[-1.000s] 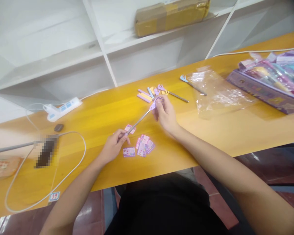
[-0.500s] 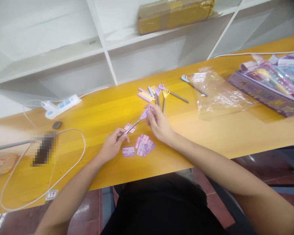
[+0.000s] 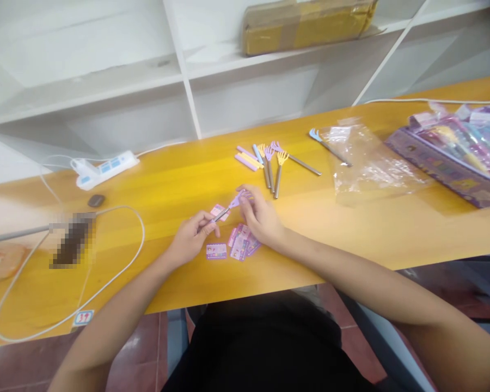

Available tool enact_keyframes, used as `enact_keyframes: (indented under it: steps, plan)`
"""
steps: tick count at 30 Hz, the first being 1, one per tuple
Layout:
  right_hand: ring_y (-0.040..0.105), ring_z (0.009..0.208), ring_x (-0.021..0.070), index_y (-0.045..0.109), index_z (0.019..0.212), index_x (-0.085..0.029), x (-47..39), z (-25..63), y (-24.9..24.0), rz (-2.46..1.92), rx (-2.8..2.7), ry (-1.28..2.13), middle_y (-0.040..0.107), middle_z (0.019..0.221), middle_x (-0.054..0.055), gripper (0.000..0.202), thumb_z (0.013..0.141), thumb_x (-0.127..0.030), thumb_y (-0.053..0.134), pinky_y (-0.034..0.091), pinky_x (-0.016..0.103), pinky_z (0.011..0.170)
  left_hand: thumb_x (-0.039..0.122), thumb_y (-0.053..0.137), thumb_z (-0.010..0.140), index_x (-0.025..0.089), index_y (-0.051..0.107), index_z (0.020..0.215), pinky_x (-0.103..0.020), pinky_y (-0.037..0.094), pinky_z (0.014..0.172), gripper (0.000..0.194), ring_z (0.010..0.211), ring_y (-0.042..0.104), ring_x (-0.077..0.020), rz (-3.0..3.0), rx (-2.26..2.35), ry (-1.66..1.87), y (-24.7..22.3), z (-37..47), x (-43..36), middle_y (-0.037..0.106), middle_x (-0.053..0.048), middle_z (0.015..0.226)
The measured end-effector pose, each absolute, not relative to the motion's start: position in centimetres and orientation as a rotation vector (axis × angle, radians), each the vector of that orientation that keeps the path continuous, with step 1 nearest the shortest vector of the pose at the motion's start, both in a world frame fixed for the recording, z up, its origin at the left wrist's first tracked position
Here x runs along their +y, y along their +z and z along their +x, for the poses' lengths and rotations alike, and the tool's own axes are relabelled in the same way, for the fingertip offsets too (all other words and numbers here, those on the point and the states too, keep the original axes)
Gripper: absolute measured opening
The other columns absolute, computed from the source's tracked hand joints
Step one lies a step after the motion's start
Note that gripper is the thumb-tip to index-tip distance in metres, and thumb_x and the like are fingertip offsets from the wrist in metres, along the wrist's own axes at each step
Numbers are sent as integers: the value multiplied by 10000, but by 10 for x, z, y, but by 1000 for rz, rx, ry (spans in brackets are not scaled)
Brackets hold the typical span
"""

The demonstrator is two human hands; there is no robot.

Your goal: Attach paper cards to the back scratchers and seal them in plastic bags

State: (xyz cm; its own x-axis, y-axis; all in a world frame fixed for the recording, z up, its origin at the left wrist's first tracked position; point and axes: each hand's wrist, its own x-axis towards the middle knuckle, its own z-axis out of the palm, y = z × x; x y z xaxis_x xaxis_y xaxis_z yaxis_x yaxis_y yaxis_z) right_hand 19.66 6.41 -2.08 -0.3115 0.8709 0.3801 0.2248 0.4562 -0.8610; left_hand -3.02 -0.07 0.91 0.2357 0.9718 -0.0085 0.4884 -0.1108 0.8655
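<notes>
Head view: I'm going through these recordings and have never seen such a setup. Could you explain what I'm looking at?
There is no machine here, only a person's two bare hands, seen by a camera worn on the head, looking forward and down. The left hand grips the shaft of a slim metal rod with a purple claw-shaped head; the right hand has its fingers at the head. On the yellow-brown table lie small pink-and-purple printed cards, similar rods with yellow, purple and blue heads, and a clear plastic bag. A purple patterned box of wrapped items stands to the right.
</notes>
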Motion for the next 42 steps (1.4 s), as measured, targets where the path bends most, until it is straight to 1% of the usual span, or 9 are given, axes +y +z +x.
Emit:
enact_keyframes:
  steps: [4, 11, 15, 18, 20, 23, 27, 36, 42]
  plan:
    - [473, 504, 116, 520, 1340, -225, 58, 196, -22, -812, -1743, 895, 504, 624, -51, 348, 1129, -485, 423, 384, 250, 545, 420, 512, 1070, 222, 531, 999, -315, 436, 776, 212, 750, 614, -166, 1725, 1290, 797, 9, -32, -3, 736, -8, 851]
    - [491, 582, 111, 627, 1213, -213, 62, 199, -16, -645, -1651, 1020, 577, 754, 0, 363, 1089, -533, 508, 412, 254, 588, 433, 483, 1077, 211, 567, 1111, -298, 435, 738, 240, 688, 569, -157, 1815, 1257, 745, 10, -29, -6, 623, 24, 755]
    - [574, 719, 128, 682, 1076, -167, 75, 200, -16, -587, -1687, 1119, 648, 851, 34, 449, 1071, -586, 519, 480, 251, 704, 430, 454, 1088, 209, 603, 1221, -305, 441, 743, 297, 711, 596, -175, 1895, 1324, 667, 10, -27, -4, 656, 14, 767]
    - [639, 853, 154, 707, 1069, -154, 78, 201, -16, -530, -1741, 1127, 699, 961, 67, 505, 1093, -593, 458, 513, 267, 817, 436, 450, 1093, 214, 615, 1245, -312, 449, 781, 315, 758, 626, -186, 1975, 1364, 618, 12, -27, -3, 694, 0, 818]
    - [656, 888, 159, 718, 1090, -157, 78, 202, -14, -500, -1781, 1110, 712, 1000, 76, 512, 1116, -565, 411, 515, 269, 843, 440, 460, 1092, 214, 625, 1198, -313, 449, 799, 299, 780, 630, -187, 2008, 1373, 600, 14, -27, -3, 703, -4, 847]
    - [678, 927, 166, 717, 1098, -160, 75, 202, -10, -476, -1838, 1037, 726, 1019, 82, 497, 1135, -520, 376, 513, 275, 877, 444, 483, 1081, 207, 621, 1031, -303, 433, 767, 279, 758, 602, -180, 2020, 1391, 588, 15, -26, -3, 679, -1, 834]
    - [695, 952, 174, 716, 1096, -167, 72, 201, -9, -528, -1909, 942, 736, 1012, 83, 481, 1141, -491, 364, 510, 275, 892, 468, 452, 1086, 205, 553, 834, -295, 395, 714, 377, 718, 548, -175, 2044, 1418, 539, 13, -25, -3, 614, 0, 767]
    - [686, 912, 167, 732, 1068, -179, 73, 197, -14, -551, -1907, 989, 733, 984, 64, 495, 1126, -531, 388, 514, 272, 890, 520, 429, 1077, 207, 492, 762, -290, 321, 643, 449, 641, 459, -156, 2128, 1380, 428, 11, -25, -5, 531, 17, 698]
    - [675, 884, 157, 736, 1049, -171, 74, 199, -12, -481, -1932, 1016, 722, 948, 64, 526, 1136, -528, 360, 509, 259, 871, 487, 448, 1087, 197, 545, 775, -287, 351, 655, 436, 660, 505, -153, 2127, 1305, 459, 11, -26, -7, 571, 5, 723]
